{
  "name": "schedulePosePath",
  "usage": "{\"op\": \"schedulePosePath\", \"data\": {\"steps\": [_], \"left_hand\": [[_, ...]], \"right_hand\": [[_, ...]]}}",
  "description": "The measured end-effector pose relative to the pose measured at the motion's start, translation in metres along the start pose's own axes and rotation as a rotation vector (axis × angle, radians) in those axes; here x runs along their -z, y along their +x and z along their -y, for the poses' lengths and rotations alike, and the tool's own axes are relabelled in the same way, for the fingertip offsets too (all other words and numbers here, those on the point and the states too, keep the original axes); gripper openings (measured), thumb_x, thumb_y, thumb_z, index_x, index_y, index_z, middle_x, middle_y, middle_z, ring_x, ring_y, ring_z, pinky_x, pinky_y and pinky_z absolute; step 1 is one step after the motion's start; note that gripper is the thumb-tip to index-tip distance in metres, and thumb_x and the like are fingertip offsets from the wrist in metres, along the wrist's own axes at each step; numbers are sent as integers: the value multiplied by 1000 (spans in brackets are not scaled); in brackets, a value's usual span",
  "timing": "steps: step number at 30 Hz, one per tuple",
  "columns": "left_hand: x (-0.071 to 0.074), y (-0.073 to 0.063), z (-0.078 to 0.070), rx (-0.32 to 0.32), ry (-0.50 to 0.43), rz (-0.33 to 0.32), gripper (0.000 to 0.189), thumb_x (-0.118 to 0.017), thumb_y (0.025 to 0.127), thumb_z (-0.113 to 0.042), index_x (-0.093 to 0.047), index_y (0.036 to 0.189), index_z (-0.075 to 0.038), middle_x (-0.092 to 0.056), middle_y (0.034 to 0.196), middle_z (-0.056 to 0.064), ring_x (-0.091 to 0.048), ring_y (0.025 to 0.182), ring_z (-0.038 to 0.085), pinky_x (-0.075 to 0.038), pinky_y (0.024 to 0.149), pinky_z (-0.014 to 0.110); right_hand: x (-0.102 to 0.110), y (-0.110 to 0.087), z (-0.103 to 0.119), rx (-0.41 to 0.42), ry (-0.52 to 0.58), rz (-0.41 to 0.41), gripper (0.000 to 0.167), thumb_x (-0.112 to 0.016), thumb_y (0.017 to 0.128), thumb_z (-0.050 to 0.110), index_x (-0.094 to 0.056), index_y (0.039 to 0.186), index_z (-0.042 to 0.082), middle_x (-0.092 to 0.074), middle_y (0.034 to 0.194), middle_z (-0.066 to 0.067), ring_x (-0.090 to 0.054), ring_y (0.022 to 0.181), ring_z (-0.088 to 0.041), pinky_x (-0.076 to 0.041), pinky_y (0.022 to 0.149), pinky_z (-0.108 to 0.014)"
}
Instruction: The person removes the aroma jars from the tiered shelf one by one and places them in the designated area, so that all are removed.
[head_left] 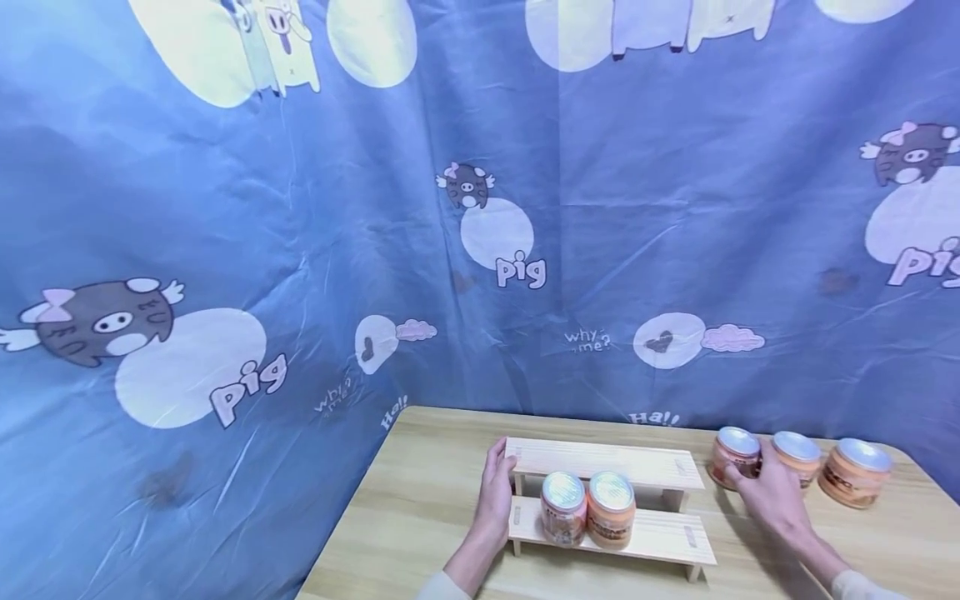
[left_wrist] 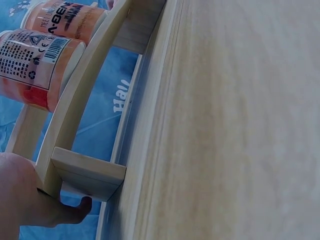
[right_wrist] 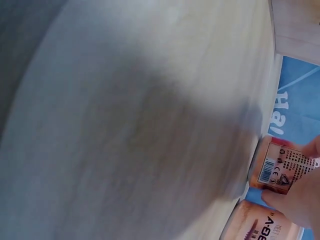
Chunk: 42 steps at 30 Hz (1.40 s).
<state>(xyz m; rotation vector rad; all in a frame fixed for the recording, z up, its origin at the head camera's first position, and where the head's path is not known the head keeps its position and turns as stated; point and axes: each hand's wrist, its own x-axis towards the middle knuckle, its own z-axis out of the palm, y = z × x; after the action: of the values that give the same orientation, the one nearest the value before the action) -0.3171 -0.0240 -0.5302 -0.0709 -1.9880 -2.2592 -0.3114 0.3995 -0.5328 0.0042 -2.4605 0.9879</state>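
Note:
A two-step wooden rack (head_left: 607, 461) stands on the table, and my left hand (head_left: 495, 496) grips its left end. Seen in the left wrist view, a digit of that hand curls in beside the rack's leg (left_wrist: 90, 172). Two orange jars with silvery lids, a left one (head_left: 562, 521) and a right one (head_left: 611, 525), sit side by side on the lower step. To the right of the rack, my right hand (head_left: 776, 496) holds a matching jar (head_left: 729, 460) between thumb and fingers. Its barcode label (right_wrist: 280, 165) faces the right wrist camera.
Two more jars, a near-hand one (head_left: 798, 454) and an outer one (head_left: 855, 475), stand right of the held jar. The light wooden table (head_left: 420, 467) reaches back to a blue curtain (head_left: 480, 350) printed with cartoon pigs. The rack's upper step carries nothing.

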Motion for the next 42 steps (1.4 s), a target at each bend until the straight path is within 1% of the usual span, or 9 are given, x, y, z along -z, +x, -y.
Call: {"op": "schedulePosePath", "data": {"steps": [6,12,18,21,25,30,33,36,42], "left_hand": [[4,-4,-4,-15,-7,-5,57,-50,104,-30,-37,155,-10,-37,157,20,-30,146,40,-15,118,60],[1,-5,-5,-21,-27,7,55,-50,104,-27,-38,154,-9,-39,156,20,-31,145,39,-15,119,58],[4,-4,-3,-24,-21,2,55,-50,104,-28,-38,154,-9,-40,156,19,-32,145,38,-15,119,58],[5,-3,-3,-27,-18,1,55,-50,104,-27,-38,154,-9,-41,156,19,-32,145,37,-15,119,58],[3,-2,-2,-32,-27,1,55,-49,104,-27,-37,155,-7,-41,156,18,-32,145,37,-16,120,57],[1,-3,-6,-20,-41,35,58,-48,105,-26,-34,156,-5,-38,157,19,-30,146,36,-14,120,55],[2,-4,-8,-21,-26,48,59,-48,104,-28,-33,157,-5,-36,158,20,-28,147,38,-14,120,57],[7,-8,-9,-20,-18,37,58,-49,104,-29,-35,156,-7,-36,158,21,-28,147,39,-14,119,59],[17,-16,-12,-12,-32,59,58,-47,105,-26,-32,157,-4,-34,159,23,-26,147,39,-12,120,58]], "right_hand": [[5,1,8,15,-33,25,67,-71,94,17,-36,141,-16,-50,120,-50,-50,104,-69,-44,81,-74],[28,-2,31,45,-72,-31,68,-66,92,12,-35,144,-20,-54,117,-47,-57,94,-60,-47,75,-68],[42,-12,74,147,-9,-106,47,-67,91,7,-57,134,-7,-67,108,-33,-68,90,-41,-51,69,-27],[45,-23,98,185,81,-106,40,-70,94,7,-62,131,-4,-70,112,-27,-71,93,-17,-46,71,-7],[43,-42,122,205,180,-121,35,-71,95,7,-64,128,-1,-72,107,-20,-62,90,9,-47,76,-5],[33,-70,144,182,221,-132,30,-72,93,1,-66,122,1,-73,102,-13,-65,87,3,-50,76,-8],[22,-84,158,169,208,-87,29,-75,92,5,-68,120,3,-73,97,-4,-66,84,-2,-52,74,-12],[9,-95,173,152,204,34,34,-78,91,15,-67,121,3,-71,95,3,-66,81,-5,-56,72,-21],[-14,-109,198,73,168,271,53,-78,90,40,-64,129,6,-69,112,0,-65,87,-10,-58,74,-31]]}}
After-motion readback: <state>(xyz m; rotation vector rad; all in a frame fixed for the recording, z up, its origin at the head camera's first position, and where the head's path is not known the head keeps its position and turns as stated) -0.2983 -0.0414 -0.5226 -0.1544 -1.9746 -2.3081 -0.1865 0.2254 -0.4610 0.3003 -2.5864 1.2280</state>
